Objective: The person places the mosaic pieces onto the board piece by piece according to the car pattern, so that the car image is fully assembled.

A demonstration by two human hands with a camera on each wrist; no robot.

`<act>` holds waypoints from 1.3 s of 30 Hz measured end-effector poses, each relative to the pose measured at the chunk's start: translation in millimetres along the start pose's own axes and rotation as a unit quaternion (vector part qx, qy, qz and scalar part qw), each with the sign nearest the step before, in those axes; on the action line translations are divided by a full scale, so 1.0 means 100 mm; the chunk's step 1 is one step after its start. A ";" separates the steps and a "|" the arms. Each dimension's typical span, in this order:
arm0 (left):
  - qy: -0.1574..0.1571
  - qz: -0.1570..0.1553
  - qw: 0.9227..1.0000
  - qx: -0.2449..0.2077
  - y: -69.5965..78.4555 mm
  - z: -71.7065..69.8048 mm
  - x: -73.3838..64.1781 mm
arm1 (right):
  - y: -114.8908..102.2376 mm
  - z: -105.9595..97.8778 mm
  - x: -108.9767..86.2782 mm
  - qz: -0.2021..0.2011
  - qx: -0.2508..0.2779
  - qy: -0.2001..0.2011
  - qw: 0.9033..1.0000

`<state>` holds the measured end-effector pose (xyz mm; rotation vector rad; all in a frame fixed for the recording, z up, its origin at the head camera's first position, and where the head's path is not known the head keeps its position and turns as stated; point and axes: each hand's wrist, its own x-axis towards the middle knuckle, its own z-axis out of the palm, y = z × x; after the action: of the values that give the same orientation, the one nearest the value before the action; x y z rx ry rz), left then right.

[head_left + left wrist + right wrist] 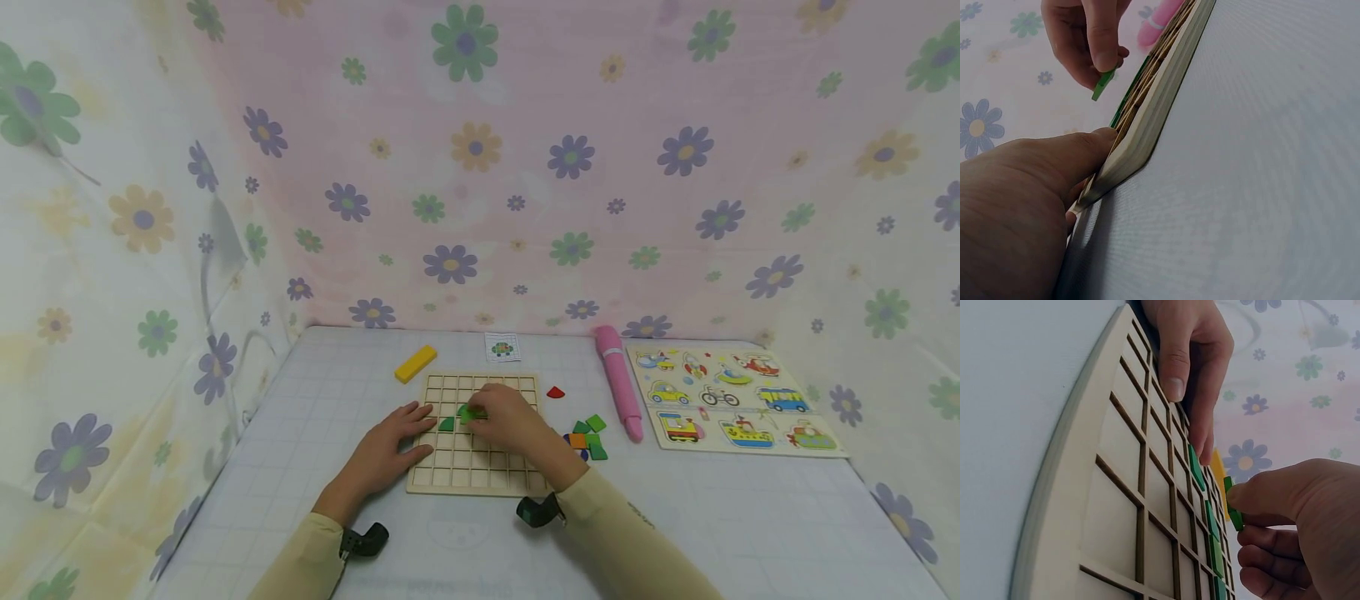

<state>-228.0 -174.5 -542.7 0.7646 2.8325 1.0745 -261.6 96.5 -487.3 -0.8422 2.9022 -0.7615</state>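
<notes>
A wooden grid board [442, 480] lies on the table. My left hand [381, 452] rests at its left edge with fingers spread, the thumb touching the frame. Between thumb and fingers my right hand [508, 421] pinches a small green tile [1233, 503], held just above the board. A dark green tile with a curved side [446, 424] sits in the grid between the hands. The right wrist view shows several green tiles [1212, 519] in a line of cells, partly hidden from the head view by my right hand.
Loose green, orange and blue tiles [595, 422] lie right of the board, with a red tile [556, 392] farther back. Behind it are a yellow block [416, 364] and a picture card [502, 347]. A pink roll [619, 385] and a vehicle puzzle [731, 400] lie right.
</notes>
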 end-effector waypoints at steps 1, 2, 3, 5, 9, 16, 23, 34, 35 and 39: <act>0.000 0.000 1.000 0.000 0.00 0.00 0.00 | 0.00 0.01 0.00 0.001 -0.003 -0.001 1.000; -0.001 0.000 1.000 -0.001 0.00 0.00 0.00 | 0.00 0.02 0.01 0.001 -0.004 -0.002 1.000; -0.001 -0.001 1.000 -0.001 0.00 0.00 0.00 | 0.00 0.04 0.02 -0.002 -0.008 -0.003 1.000; -0.003 -0.002 1.000 -0.001 0.00 0.00 0.00 | 0.00 0.05 0.02 -0.006 -0.013 -0.004 1.000; -0.005 -0.004 1.000 0.000 0.01 0.00 0.00 | 0.01 0.09 0.03 -0.018 -0.029 -0.004 0.999; -0.005 -0.006 1.000 -0.002 0.01 0.00 0.01 | 0.00 0.11 0.05 -0.024 -0.048 -0.014 0.998; -0.001 -0.005 1.000 -0.003 0.02 0.00 0.01 | -0.01 0.14 0.04 -0.024 -0.049 -0.012 0.998; -0.004 -0.009 1.000 0.001 0.02 0.00 0.02 | -0.01 0.16 0.05 -0.016 -0.047 -0.016 0.999; -0.004 -0.009 1.000 0.001 0.02 0.00 0.02 | -0.01 0.16 0.05 -0.015 -0.045 -0.017 0.999; -0.003 -0.010 1.000 0.001 0.02 0.00 0.02 | 0.00 0.17 0.05 -0.014 -0.043 -0.017 0.999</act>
<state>-228.7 -172.7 -541.6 0.7380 2.8300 1.0655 -263.4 86.2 -501.7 -0.8974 2.9169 -0.6230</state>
